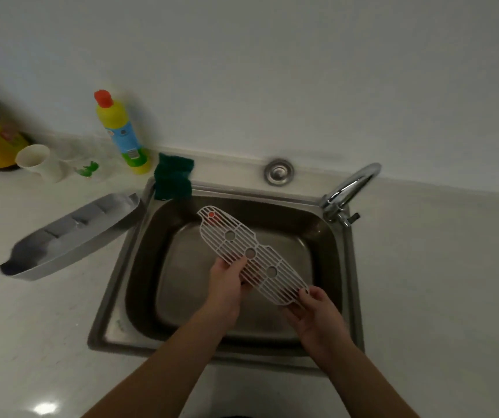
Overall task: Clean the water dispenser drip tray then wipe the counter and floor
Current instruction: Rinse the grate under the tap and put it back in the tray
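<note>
Currently held: the white grate (251, 254) of the drip tray, slanted above the sink (112, 297), far end toward the back left corner.
Left hand (227, 285): I have it pinching the grate's long edge near the middle, thumb on top, fingers beneath.
Right hand (317, 315): pinching the near end, thumb on the rim, fingers under.
Tray body (70, 236): lying on the counter (423, 267), its end at the sink's left rim.
Progress: early, I judge. I see no water running and the green sponge (173, 179) sits untouched on the back rim, so scrubbing, rinsing, counter and floor remain.
Room: open basin below the grate. The faucet (350, 188) is well apart at the right rear. The detergent bottle (121, 134) stands just beside the sponge.
</note>
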A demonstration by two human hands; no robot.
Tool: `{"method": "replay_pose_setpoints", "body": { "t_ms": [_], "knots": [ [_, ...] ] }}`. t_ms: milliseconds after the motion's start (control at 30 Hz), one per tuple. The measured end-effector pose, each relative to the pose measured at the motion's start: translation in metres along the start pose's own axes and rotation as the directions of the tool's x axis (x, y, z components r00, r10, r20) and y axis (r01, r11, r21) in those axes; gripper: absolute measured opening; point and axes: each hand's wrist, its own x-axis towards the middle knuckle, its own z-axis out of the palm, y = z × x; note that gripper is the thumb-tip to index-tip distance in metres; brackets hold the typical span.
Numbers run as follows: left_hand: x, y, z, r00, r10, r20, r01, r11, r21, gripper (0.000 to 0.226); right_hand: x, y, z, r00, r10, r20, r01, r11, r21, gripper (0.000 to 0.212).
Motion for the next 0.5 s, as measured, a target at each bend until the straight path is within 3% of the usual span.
{"method": "replay_pose_setpoints", "body": {
  "t_ms": [100,200,400,500],
  "knots": [
    [0.013,0.005,0.006,0.997,-0.001,-0.083,0.007,0.997,0.082,0.019,0.005,-0.001,-0.018,0.998,-0.038,-0.058,0.020,0.960,-0.278,0.014],
    [0.024,0.016,0.002,0.991,0.030,-0.132,-0.001,0.977,0.215,0.021,0.022,-0.023,-0.039,0.979,-0.167,-0.120,0.078,0.843,-0.532,0.024],
    [0.033,0.034,0.002,0.997,0.066,-0.050,-0.031,0.856,0.516,0.022,0.086,-0.116,-0.048,0.908,-0.418,-0.030,0.254,0.606,-0.753,0.065],
    [0.041,0.038,0.011,0.998,0.067,-0.006,-0.048,0.778,0.627,0.021,0.123,-0.154,-0.039,0.853,-0.520,0.037,0.316,0.460,-0.830,0.073]
  ]
}}
